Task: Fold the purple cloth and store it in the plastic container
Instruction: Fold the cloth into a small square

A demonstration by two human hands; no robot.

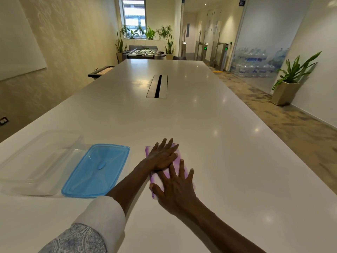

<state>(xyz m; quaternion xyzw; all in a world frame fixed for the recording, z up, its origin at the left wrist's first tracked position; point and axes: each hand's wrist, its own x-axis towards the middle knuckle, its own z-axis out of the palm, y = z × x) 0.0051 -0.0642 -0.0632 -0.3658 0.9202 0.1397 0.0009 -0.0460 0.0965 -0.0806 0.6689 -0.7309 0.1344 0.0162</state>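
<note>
The purple and white cloth [179, 157] lies folded into a narrow rectangle on the white table [218, 143], near its front edge. My left hand [162, 156] presses flat on the cloth's far half, fingers spread. Just behind it, my right hand [176, 189] lies flat on the near half, also with fingers apart. Both hands cover most of the cloth. The clear plastic container [34, 165] stands open and empty at the far left. Its blue lid [96, 170] lies flat on the table between the container and the cloth.
A cable slot [157, 86] runs along the middle of the long table. A potted plant [290, 81] stands on the floor at the right, and a foosball table [143, 52] sits beyond the table's far end.
</note>
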